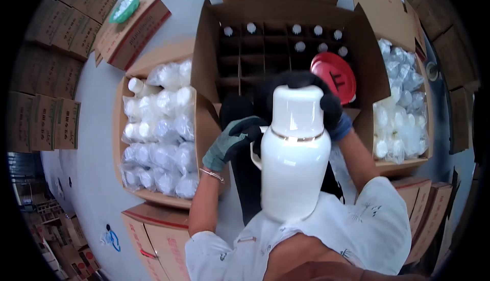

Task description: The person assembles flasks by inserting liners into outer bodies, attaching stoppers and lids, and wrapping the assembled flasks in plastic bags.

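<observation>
A glossy white vacuum flask [293, 179] with a gold band below its cap stands nearly upright in front of my chest. My left hand [229, 139], in a grey-green and black glove, has its fingers closed at the upper end of the flask's handle [255, 156]. My right hand [331, 108], in a dark glove, wraps the far right side of the cap [297, 110]; some of its fingers are hidden behind it. Just beyond lies a red round lid-like piece [334, 77] with dark marks, over the near right part of a divided carton [206, 41].
Several white-topped items sit in the divided carton's cells. To the left stands an open box [120, 143] of plastic-wrapped white pieces, and a similar box [429, 138] is at right. A green bowl [125, 8] rests on a carton [135, 33]. Stacked cartons [56, 72] line the left.
</observation>
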A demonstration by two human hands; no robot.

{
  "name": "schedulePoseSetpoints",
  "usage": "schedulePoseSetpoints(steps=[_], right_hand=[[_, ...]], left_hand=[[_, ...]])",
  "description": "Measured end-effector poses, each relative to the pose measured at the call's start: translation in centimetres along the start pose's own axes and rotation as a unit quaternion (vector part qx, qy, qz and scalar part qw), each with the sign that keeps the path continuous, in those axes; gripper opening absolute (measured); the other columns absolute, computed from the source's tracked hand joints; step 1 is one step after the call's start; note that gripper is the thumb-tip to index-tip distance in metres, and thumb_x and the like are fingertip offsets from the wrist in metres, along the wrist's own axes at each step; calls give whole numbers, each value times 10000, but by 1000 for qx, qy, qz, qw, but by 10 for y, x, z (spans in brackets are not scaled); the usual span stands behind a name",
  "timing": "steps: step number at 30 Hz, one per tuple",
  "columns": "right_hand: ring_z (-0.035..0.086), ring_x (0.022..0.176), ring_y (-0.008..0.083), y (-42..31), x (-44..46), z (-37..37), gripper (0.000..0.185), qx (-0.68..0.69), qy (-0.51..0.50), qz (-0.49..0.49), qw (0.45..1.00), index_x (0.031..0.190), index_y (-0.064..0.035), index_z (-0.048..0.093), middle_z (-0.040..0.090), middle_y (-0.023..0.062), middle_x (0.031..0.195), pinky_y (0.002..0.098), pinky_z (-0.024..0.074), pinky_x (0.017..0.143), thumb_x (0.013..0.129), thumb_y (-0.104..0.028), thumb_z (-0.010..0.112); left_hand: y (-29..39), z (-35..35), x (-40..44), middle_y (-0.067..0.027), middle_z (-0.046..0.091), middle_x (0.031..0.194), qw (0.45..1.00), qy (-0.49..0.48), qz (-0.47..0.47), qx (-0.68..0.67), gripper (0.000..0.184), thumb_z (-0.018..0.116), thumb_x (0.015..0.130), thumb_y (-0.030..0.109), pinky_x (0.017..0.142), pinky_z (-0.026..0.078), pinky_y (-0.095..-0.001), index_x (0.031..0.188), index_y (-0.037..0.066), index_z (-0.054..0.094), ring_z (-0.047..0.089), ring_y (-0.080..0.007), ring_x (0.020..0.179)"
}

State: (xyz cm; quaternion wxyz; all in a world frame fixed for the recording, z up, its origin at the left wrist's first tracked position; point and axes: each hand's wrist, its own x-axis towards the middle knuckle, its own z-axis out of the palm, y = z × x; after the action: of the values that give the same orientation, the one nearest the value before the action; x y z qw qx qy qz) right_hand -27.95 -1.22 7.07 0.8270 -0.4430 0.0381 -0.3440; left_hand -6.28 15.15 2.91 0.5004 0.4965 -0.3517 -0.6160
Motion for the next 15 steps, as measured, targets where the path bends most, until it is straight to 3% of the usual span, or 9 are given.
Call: schedulePoseSetpoints(steps=[2,3,5,7,8,10,12,14,15], right_hand=[[592,1108,264,23,6,-1,613,134,0,-20,991,1205,-14,584,604,155,1215,382,445,997,734,-385,711],[595,1103,274,39,8,-22,588,-132,85,-37,987,1228,-9,564,610,154,1204,385,438,1001,770,-352,699],[587,1115,270,43,16,-45,517,-196,154,-83,965,1237,-16,568,604,147,1215,383,436,991,796,-251,701],[579,1126,266,14,36,-61,462,-163,192,-131,959,1245,-23,572,597,139,1227,380,433,980,821,-150,703],[567,1139,262,-21,47,-45,467,85,155,-88,980,1233,-43,589,587,133,1234,380,437,973,796,-128,731],[557,1133,275,-12,45,-125,465,-474,229,-215,822,1232,-69,590,571,136,1217,383,450,949,808,-198,731],[541,1134,308,12,26,-204,438,-637,296,-196,684,1203,-58,598,569,152,1189,409,437,954,839,-278,701],[489,1192,320,33,-6,-254,432,-919,119,47,374,1303,-101,529,514,159,1288,424,398,1007,919,-285,601],[463,1220,342,53,-2,-262,404,-819,209,-77,528,1315,-163,523,479,154,1348,437,382,1019,929,-266,580]], left_hand=[[-23,-6,10,-123,546,1309,996,7,-43,-76,450,569,920,124,1021,429,-313,1342,-6,480,519,-206,1189],[-36,-3,9,-123,545,1305,991,30,-46,-123,448,569,920,131,1020,428,-316,1336,-7,480,518,-208,1187],[-51,-4,6,-123,544,1298,977,84,-24,-195,443,569,920,144,1016,427,-322,1326,-9,481,516,-212,1182],[-57,-6,2,-123,543,1291,961,139,16,-238,439,570,920,157,1013,427,-328,1316,-11,481,515,-216,1178],[-57,-10,-1,-123,542,1287,952,167,40,-254,438,570,920,164,1011,426,-331,1311,-12,481,514,-218,1176],[-51,-21,-3,-124,541,1280,929,217,101,-284,435,570,920,177,1008,426,-338,1301,-14,482,512,-222,1171],[-39,-34,-2,-124,540,1272,900,264,171,-301,433,570,920,191,1004,425,-344,1290,-16,482,511,-226,1167],[-26,-43,0,-124,538,1265,873,309,245,-287,432,571,921,204,1001,424,-350,1280,-18,483,509,-230,1162],[-23,-42,3,-124,538,1261,866,332,287,-241,431,571,921,211,999,424,-353,1275,-19,483,508,-232,1160]])
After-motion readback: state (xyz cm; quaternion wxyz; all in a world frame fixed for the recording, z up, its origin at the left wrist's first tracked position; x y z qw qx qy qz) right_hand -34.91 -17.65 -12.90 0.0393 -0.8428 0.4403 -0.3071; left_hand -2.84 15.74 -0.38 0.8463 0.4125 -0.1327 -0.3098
